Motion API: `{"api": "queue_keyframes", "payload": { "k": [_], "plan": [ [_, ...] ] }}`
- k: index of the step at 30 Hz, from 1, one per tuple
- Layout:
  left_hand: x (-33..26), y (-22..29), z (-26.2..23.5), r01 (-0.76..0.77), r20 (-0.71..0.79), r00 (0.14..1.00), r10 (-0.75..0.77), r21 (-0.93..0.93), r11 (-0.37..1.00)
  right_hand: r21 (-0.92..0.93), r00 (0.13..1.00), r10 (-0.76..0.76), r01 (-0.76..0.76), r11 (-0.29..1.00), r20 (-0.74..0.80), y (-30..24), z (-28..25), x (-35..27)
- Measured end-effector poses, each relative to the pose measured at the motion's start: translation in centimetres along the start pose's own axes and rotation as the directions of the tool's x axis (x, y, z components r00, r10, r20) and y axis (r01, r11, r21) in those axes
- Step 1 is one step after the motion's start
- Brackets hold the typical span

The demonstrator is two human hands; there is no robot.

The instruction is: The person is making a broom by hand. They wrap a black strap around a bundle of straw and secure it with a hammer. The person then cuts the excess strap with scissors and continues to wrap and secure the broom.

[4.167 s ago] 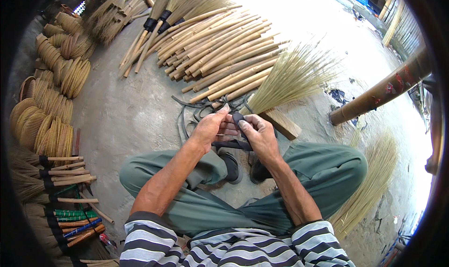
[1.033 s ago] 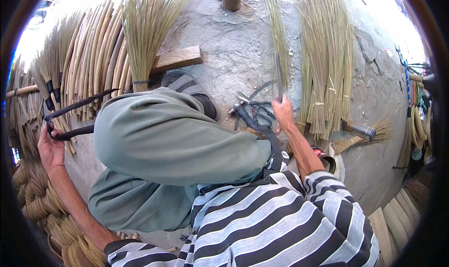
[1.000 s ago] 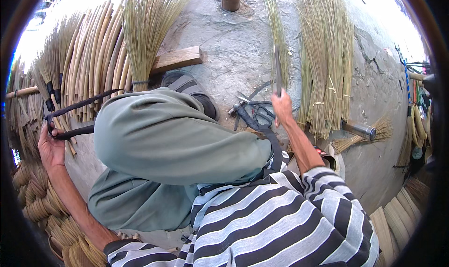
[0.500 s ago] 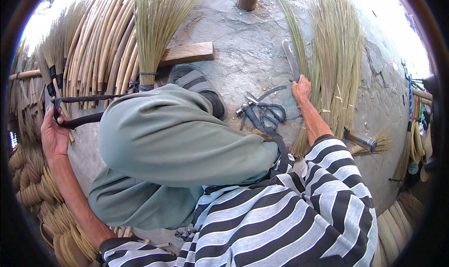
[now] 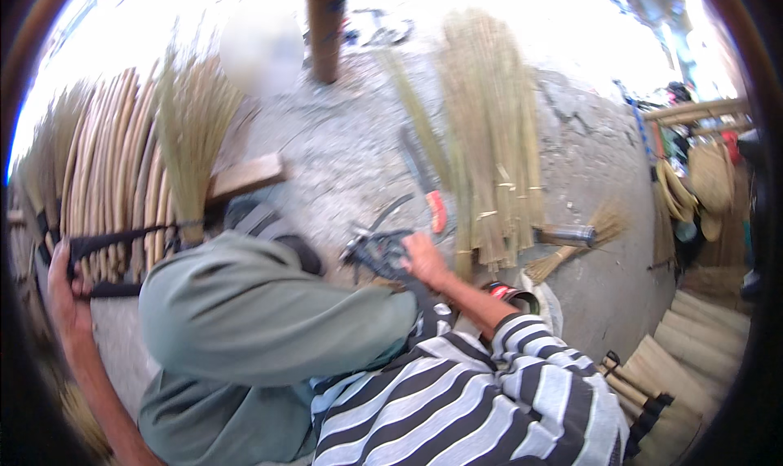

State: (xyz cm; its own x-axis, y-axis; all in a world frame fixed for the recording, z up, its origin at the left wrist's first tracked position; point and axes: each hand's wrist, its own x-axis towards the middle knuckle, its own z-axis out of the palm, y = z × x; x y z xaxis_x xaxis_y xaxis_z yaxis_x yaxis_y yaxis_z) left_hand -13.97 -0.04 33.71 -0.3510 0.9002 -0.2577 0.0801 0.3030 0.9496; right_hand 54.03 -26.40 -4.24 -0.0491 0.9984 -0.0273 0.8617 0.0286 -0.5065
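Note:
My left hand is closed on a black strip, whose two lengths run toward the raised knee in green-grey trousers. The strip's far end is hidden behind the leg and the broom bundle. In front of my body, my right hand reaches down to dark-handled scissors lying among other tools. Blur hides whether its fingers grip the handles. A curved knife with a red handle lies on the ground just beyond that hand. Left of the knee stands a tied bundle of broom grass.
Bamboo poles line the left side, near a wooden block. Long grass bundles lie right of the knife. Beside them are a metal cylinder, a short grass brush and a red-and-dark tin. A post stands ahead.
My right hand has let go of the knife and come back to the scissors. The knife now rests on the ground. The view has swung right; my left hand still holds the strip.

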Motion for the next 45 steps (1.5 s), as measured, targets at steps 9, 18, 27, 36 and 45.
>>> {"api": "queue_keyframes", "payload": {
  "k": [9,18,27,36,45],
  "plan": [
    [-0.2,0.0,4.5,-0.081,-0.08,0.993,0.086,0.068,0.994,-0.144,0.994,0.099,-0.093,0.985,0.04,-1.0,0.4,0.8],
    [-0.2,-1.1,3.7,-0.093,0.109,0.99,0.088,0.039,0.995,-0.217,0.978,0.163,-0.133,0.967,0.13,-0.3,1.7,1.8],
    [-1.9,1.0,3.8,-0.081,0.038,0.996,0.08,0.032,0.996,0.356,0.899,0.293,-0.404,0.842,0.326,-3.5,-7.5,2.3],
    [-0.3,8.8,8.4,-0.247,0.091,0.967,0.238,0.111,0.963,0.949,0.953,-0.057,-0.291,0.122,0.299,-17.0,-14.6,14.5],
    [-5.1,19.6,14.3,-0.346,-0.064,0.932,0.356,0.126,0.93,0.955,0.705,-0.673,-0.296,0.009,0.224,-33.4,-19.3,25.5]
  ]
}}
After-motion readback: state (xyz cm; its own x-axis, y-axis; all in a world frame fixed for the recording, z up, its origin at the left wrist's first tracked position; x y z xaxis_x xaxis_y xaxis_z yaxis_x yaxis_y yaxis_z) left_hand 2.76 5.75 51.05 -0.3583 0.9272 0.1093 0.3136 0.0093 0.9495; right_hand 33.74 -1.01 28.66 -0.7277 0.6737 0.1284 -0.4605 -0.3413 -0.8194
